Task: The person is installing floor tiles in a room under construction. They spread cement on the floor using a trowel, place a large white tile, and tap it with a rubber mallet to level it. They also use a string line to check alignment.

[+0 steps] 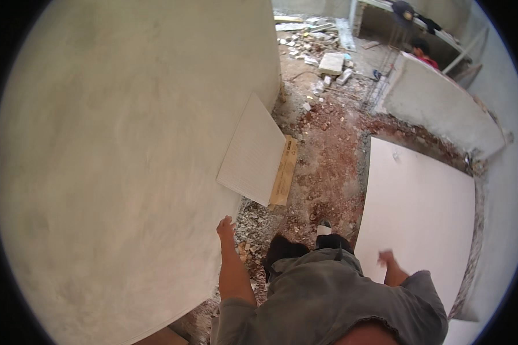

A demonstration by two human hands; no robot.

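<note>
My left hand (226, 227) hangs beside the plastered wall with nothing in it, its fingers loosely apart. Ahead of it, a pale tile (253, 152) with a finely ribbed face leans against the wall. Brown cardboard packaging (283, 172) sticks out along the tile's right edge. On the other side, my right hand (385, 257) is over a large flat white panel (423, 213). Motion blurs its fingers, and no held thing shows there.
A plastered wall (115, 161) rises close on my left. Reddish dirt (331, 167) and gravel (256, 221) cover the ground. Rubble (311, 46) and a pale block (331, 63) lie farther ahead. Behind a low plastered wall (443, 106) at the far right, a person in red (426, 60) is partly visible.
</note>
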